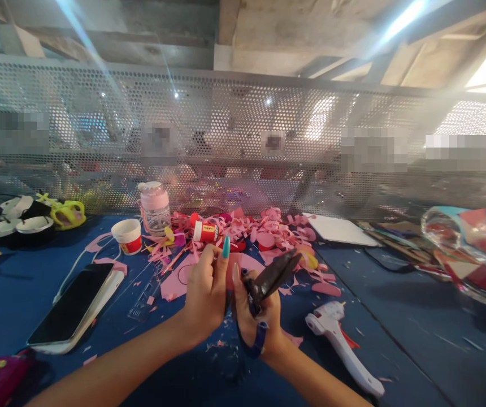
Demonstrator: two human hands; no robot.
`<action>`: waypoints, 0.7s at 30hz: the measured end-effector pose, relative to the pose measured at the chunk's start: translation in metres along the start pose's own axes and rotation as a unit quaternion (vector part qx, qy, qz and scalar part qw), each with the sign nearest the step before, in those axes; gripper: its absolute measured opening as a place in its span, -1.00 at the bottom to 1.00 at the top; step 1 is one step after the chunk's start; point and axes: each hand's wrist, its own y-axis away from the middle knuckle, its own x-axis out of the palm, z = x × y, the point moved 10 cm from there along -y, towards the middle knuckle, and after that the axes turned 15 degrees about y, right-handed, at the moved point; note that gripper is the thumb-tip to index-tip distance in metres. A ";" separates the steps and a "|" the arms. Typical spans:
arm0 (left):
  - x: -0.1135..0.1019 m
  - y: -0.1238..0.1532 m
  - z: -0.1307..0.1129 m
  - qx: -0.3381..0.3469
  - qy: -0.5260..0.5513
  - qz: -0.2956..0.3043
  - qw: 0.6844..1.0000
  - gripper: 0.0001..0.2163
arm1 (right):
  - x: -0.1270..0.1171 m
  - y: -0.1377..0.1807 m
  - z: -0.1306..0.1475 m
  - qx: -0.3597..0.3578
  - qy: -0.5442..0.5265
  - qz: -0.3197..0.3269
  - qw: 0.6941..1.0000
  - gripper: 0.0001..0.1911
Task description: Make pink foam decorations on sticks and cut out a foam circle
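Near the middle, above the dark blue table (162, 367), my left hand (204, 294) is closed in a pinch, its thumb with a teal nail pointing up. What those fingers hold, if anything, is hidden. Close beside it, my right hand (268, 319) grips a pair of scissors (273, 278) with dark blades and blue handles. The blades point up and to the right. Behind both hands lie pink sheets (179, 285) and a heap of pink scraps (264, 226); a small reddish-pink patch shows between the hands.
A phone (73, 305) rests at left near a paper cup (126, 236) and a pink-lidded bottle (155, 206). Another cup (206, 231) is on its side. At right lie a white glue gun (342, 345) and a plastic container (472, 237). Behind stands a perforated metal panel (226, 113).
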 end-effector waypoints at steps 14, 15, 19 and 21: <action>0.002 0.003 -0.001 0.005 0.025 0.003 1.000 -0.76 | 0.006 0.007 -0.012 0.093 -0.050 0.026 0.994 -0.69; 0.000 0.002 -0.002 0.004 0.029 -0.007 1.000 -0.74 | 0.004 0.007 -0.014 0.096 -0.050 0.016 0.994 -0.69; -0.004 -0.003 -0.003 0.004 0.049 -0.012 0.999 -0.64 | 0.000 0.005 -0.019 0.112 -0.056 0.001 0.992 -0.68; 0.001 -0.003 -0.003 0.006 0.040 0.021 0.999 -0.61 | -0.001 0.003 -0.020 0.117 -0.057 0.001 0.991 -0.69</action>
